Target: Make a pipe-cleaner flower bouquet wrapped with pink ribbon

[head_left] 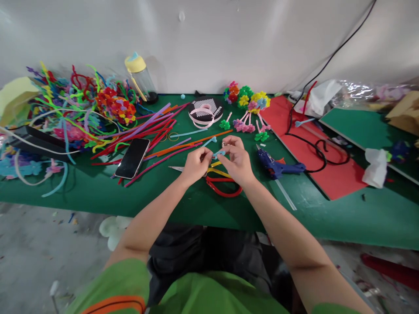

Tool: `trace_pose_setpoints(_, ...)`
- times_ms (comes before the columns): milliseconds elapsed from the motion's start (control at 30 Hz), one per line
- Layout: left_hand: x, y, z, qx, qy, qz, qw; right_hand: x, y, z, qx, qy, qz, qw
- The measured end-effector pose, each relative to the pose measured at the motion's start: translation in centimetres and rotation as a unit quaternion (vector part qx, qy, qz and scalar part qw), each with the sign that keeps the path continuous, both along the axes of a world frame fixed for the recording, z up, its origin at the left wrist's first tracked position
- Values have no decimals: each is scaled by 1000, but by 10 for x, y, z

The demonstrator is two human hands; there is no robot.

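My left hand (pixel 195 165) and my right hand (pixel 236 159) meet above the green table (pixel 98 192), both pinching a small light-blue pipe cleaner piece (pixel 218 153) between their fingertips. Fingers of both hands are closed round it. Just below my hands lie scissors with red and yellow handles (pixel 224 185). A blue glue gun (pixel 278 167) rests right of my right hand. Long pipe cleaners (pixel 157 135) in red, purple and orange lie left of my left hand.
A black phone (pixel 132 158) lies at left. A tangled heap of coloured pipe cleaners (pixel 78 104), a yellow-capped bottle (pixel 141 77), a ribbon spool (pixel 205 110) and finished flowers (pixel 247 99) stand at the back. A red sheet (pixel 327 170) with a black cable lies at right.
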State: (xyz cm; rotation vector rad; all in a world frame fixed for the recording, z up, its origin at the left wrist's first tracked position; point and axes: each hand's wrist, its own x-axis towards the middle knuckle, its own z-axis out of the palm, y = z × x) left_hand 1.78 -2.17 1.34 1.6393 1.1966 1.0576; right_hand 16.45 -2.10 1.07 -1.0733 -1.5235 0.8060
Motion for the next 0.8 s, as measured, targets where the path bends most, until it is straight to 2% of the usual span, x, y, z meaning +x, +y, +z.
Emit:
trace_pose_setpoints(233, 2, -1, 1, 183, 106, 26, 977, -5, -1, 3, -105, 73, -13, 992)
trace_pose_setpoints(400, 2, -2, -5, 300, 187, 20, 935, -5, 0, 3, -117, 81, -18, 990)
trace_pose_setpoints(500, 2, -2, -7, 302, 210, 12, 930, -4, 1, 3, -113, 59, -23, 992)
trace_pose_setpoints(667, 2, 0, -6, 249, 171, 39, 952, -5, 0, 2, -104, 28, -1, 994)
trace_pose_setpoints(800, 2, 1, -3, 200, 138, 33, 969, -4, -1, 1, -85, 1, 38, 996)
